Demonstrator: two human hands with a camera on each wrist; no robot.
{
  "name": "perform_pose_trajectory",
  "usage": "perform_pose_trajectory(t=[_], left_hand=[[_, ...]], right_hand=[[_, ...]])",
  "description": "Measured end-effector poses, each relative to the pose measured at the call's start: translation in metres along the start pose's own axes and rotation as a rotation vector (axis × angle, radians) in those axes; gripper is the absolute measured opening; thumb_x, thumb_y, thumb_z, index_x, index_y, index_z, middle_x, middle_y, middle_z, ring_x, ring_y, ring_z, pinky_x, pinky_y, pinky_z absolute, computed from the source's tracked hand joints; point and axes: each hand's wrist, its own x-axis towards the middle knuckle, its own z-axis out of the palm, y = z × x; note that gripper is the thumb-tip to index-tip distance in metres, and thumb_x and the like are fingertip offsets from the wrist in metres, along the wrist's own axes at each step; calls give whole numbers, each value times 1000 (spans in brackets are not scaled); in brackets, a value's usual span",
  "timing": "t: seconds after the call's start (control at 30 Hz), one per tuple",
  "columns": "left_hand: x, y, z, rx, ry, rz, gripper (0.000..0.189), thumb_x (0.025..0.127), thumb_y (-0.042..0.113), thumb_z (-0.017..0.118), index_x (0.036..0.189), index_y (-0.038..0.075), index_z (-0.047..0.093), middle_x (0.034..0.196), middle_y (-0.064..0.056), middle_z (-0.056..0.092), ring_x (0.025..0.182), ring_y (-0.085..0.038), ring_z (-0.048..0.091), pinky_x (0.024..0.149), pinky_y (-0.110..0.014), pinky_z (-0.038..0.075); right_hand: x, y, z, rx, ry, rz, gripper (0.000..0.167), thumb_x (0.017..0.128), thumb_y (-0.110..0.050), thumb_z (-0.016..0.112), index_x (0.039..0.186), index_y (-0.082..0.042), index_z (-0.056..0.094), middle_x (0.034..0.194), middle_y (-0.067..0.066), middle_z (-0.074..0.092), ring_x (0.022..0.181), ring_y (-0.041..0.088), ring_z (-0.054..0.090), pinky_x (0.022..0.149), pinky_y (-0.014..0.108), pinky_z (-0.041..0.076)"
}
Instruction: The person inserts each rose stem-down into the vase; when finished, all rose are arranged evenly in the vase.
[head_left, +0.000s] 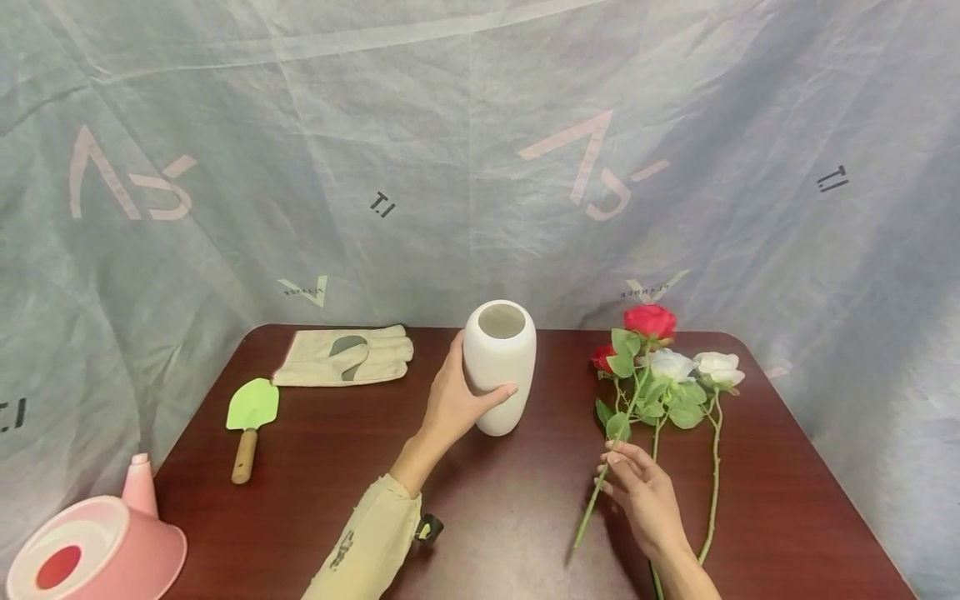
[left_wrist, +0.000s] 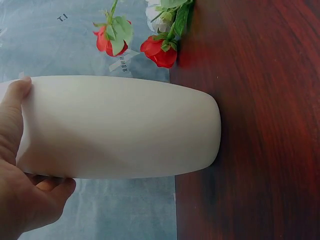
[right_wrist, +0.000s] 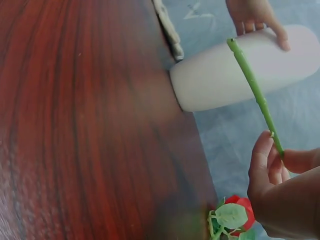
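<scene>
A tall white vase (head_left: 512, 362) stands upright on the table, its round mouth facing up. My left hand (head_left: 452, 398) grips its side, thumb across the front and fingers round the back. My right hand (head_left: 643, 498) pinches the green stem (right_wrist: 256, 92) of a red rose (head_left: 649, 322) between thumb and fingers. In the head view the cut end of that stem points toward the table's near side, and the bloom points away from me. Another red rose (head_left: 602, 358) and two white roses (head_left: 717, 368) lie beside it, their leaves overlapping.
A cream work glove (head_left: 307, 358) lies at the back left of the dark red wooden table (head_left: 480, 517). Nearer is a green hand trowel (head_left: 252, 405) with a wooden handle. A pink watering can (head_left: 150, 554) sits at the front left corner. Grey printed cloth hangs behind the table.
</scene>
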Motion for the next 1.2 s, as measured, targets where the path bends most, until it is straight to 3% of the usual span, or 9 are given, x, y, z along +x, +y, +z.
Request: perform_pose_trajectory(t=[0.2,0.33,0.6,0.73,0.9,1.03,1.2], left_hand=[[0,1,1,-14,5,-8,99,63,47,82,143,26,28,123,2,52,104,-17,53,83,-43,44],[-3,-2,-2,-5,13,-16,99,63,47,82,143,26,29,123,3,52,104,-17,54,83,-42,44],[-1,0,0,-9,0,-20,99,64,50,80,144,27,28,123,3,52,103,-17,54,82,-43,44],[-1,1,0,-5,-4,-23,99,63,50,80,144,27,28,123,3,52,103,-17,54,82,-43,44],[-1,2,0,5,-11,-32,100,64,50,81,144,26,27,125,2,52,104,-18,53,83,-44,44],[-2,2,-1,11,-4,-39,101,63,49,81,145,25,27,125,0,52,104,-19,53,83,-45,44],[-1,2,0,10,-3,-26,100,64,48,81,145,24,27,125,0,52,105,-18,53,84,-44,44]], right_hand=[[1,-3,-5,210,-47,-56,14,96,-4,48,106,-5,59,91,0,63,84,13,61,78,30,50],[2,-3,-5,423,-99,-46,22,98,-2,43,104,-10,62,94,2,62,89,14,60,84,29,48],[6,-8,-11,738,9,-23,19,97,-1,45,98,-5,64,92,6,61,89,17,60,86,28,46],[9,-8,-13,853,11,-48,20,97,2,41,96,-2,61,89,9,60,89,19,59,87,29,45],[16,-10,-16,971,-108,-58,22,99,1,33,101,0,54,93,11,58,92,21,57,91,29,42],[24,-14,-17,1138,-219,16,25,100,-2,30,99,4,54,96,14,58,96,23,57,95,27,38],[31,-24,-11,1284,-252,83,27,100,-3,32,93,7,57,93,16,60,95,25,57,96,28,38]])
